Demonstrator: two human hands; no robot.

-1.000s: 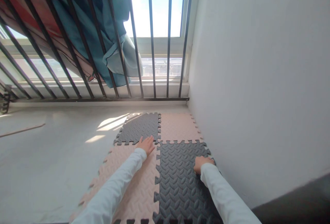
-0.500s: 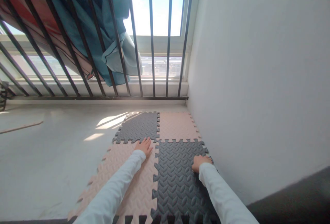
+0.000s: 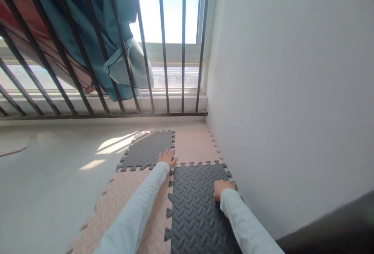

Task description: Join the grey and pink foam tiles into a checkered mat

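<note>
My left hand (image 3: 167,157) lies flat with fingers spread where the tiles meet, touching the far dark grey foam tile (image 3: 149,149) along its near right corner. Curled into a fist, my right hand (image 3: 223,189) presses on the near dark grey foam tile (image 3: 195,207), close to its right edge by the wall. The undersides of its fingers are hidden. A near pink foam tile (image 3: 122,197) lies under my left forearm, and a far pink foam tile (image 3: 195,147) lies beyond both hands. Their toothed edges meet at the seams.
A white wall (image 3: 286,82) rises along the right of the tiles. Black railing bars (image 3: 164,51) stand at the far end, with blue and red cloth (image 3: 87,32) hanging behind them before a window. Pale floor (image 3: 52,191) extends left, with a thin stick (image 3: 13,152) on it.
My left hand has moved forward from the near pink tile's far edge to the corner of the far dark tile. My right fist stays on the dark tile. The view has shifted slightly right.
</note>
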